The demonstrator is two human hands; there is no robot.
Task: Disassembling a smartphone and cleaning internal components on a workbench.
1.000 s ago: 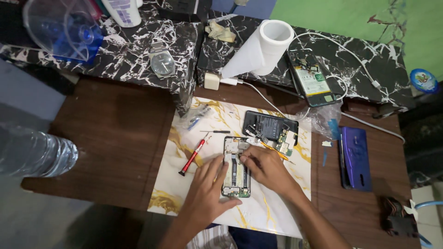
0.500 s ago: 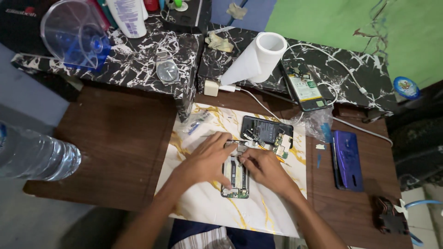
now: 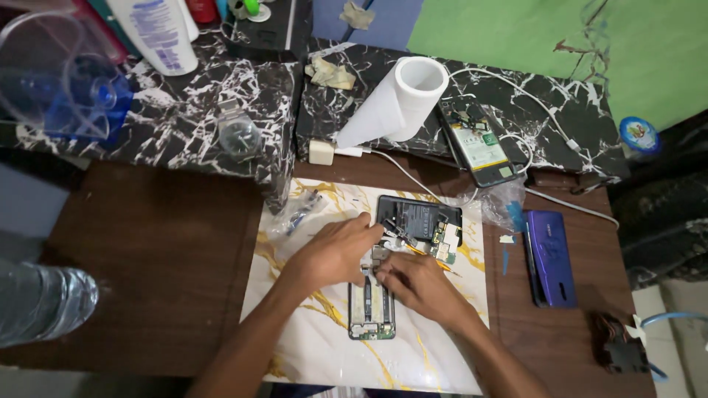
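Two bare hands meet over one opened phone lying lengthwise on a white and gold marbled mat. The left hand rests on the phone's top end, fingers together and curled down. The right hand, at 3 o'clock of it, has its fingertips pinched together at the same spot; what they grip is too small to tell.

Three more phones: a dismantled dark one at 12 o'clock, touching the hands, a purple one at 3 o'clock, another opened one at 1 o'clock. One paper roll, one wristwatch.

Brown wooden table, black marbled ledges, green wall.
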